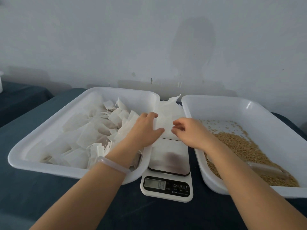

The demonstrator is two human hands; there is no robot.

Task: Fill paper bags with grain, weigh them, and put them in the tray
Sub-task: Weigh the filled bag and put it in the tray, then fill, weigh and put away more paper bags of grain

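An empty bag (166,123) lies on a loose pile behind the scale (167,156), between two trays. This looks like the pick-up step: one bag must next be peeled free and opened for grain (240,146). The left hand (144,128) lies flat with straight fingers, pressing the bag's left edge. The right hand (189,131) has fingers curled at the right edge; whether they pinch it I cannot tell.
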